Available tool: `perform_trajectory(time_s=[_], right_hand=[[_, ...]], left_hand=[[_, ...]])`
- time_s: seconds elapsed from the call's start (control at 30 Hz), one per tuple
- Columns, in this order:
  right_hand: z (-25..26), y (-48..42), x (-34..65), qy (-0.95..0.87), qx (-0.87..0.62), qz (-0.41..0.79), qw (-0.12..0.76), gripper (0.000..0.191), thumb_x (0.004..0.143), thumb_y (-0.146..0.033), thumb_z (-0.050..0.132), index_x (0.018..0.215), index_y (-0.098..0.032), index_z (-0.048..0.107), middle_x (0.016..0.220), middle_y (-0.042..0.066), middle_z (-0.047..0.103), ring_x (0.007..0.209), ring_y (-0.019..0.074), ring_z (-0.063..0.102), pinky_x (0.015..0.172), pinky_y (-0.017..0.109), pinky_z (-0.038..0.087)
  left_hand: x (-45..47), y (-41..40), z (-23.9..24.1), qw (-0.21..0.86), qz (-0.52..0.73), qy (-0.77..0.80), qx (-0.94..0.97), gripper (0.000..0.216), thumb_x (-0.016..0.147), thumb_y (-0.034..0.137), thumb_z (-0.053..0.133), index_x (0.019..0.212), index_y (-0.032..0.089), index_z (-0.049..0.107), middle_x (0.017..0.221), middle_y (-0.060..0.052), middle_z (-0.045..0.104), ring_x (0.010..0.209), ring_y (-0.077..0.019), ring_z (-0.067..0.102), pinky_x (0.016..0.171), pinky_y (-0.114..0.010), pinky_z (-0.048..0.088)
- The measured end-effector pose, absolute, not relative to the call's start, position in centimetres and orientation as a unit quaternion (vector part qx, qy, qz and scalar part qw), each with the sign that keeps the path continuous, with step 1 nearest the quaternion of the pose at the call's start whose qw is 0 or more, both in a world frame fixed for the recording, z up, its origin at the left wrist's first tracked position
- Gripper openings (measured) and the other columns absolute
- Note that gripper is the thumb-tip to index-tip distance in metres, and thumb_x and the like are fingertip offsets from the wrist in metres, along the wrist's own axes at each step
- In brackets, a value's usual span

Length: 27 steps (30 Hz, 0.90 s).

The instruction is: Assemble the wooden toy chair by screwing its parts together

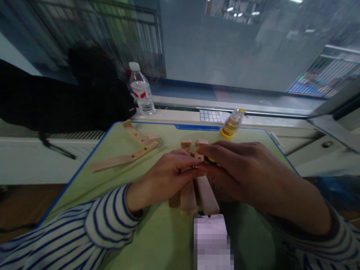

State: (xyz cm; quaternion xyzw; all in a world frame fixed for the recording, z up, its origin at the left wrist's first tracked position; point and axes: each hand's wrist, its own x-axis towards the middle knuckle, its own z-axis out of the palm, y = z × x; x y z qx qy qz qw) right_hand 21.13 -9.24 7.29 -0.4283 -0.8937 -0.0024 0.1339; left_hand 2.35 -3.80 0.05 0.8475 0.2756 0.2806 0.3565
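Two pale wooden bars (188,200) lie side by side on the green tabletop, over a browner wooden piece partly hidden beneath them. Above the bars my left hand (168,172) has thumb and forefinger pinched together, and what is between the tips is too small to make out. My right hand (242,168) comes in from the other side, its fingers closed around a small yellow-and-black tool (209,160), mostly covered by the hand. The fingertips of both hands nearly meet. To the left lies a jointed wooden piece with holes (140,150), bent in a V.
A water bottle (142,92) stands on the sill behind the blue-edged table (112,195). At the table's back right a small yellow-capped bottle (233,123) leans. A pale phone-like object (212,240), partly pixelated, lies at the front. Black cloth (56,99) covers the left sill.
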Motion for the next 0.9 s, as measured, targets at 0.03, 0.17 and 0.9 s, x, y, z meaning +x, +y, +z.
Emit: perform_trajectory(time_s=[0.03, 0.17, 0.9], right_hand=[[7.3, -9.2, 21.1, -0.894, -0.429, -0.002, 0.131, 0.032, 0.091, -0.023, 0.051, 0.123, -0.015, 0.052, 0.099, 0.008, 0.069, 0.083, 0.0208, 0.065, 0.072, 0.032, 0.049], [7.3, -9.0, 20.8, -0.894, -0.43, 0.018, 0.126, 0.03, 0.091, -0.021, 0.051, 0.121, -0.017, 0.051, 0.1, 0.005, 0.068, 0.085, 0.0207, 0.065, 0.071, 0.032, 0.047], [7.5, -9.0, 21.4, -0.906, -0.376, 0.034, 0.192, 0.041, 0.087, -0.015, 0.055, 0.128, -0.017, 0.052, 0.125, 0.01, 0.062, 0.102, 0.0204, 0.064, 0.086, 0.033, 0.052]], left_hand=[[2.4, -3.8, 0.1, 0.353, 0.28, 0.279, 0.848, 0.017, 0.09, 0.028, 0.053, 0.089, 0.025, 0.071, 0.085, 0.001, 0.067, 0.081, -0.0126, 0.06, 0.077, -0.025, 0.047], [2.5, -4.2, 0.4, 0.335, 0.296, 0.3, 0.843, 0.013, 0.086, 0.031, 0.059, 0.084, 0.022, 0.07, 0.081, 0.001, 0.066, 0.078, -0.0134, 0.06, 0.074, -0.026, 0.047], [2.8, -4.3, 0.3, 0.314, 0.321, 0.317, 0.835, 0.013, 0.083, 0.031, 0.062, 0.079, 0.022, 0.071, 0.084, 0.0, 0.068, 0.081, -0.0148, 0.061, 0.077, -0.028, 0.049]])
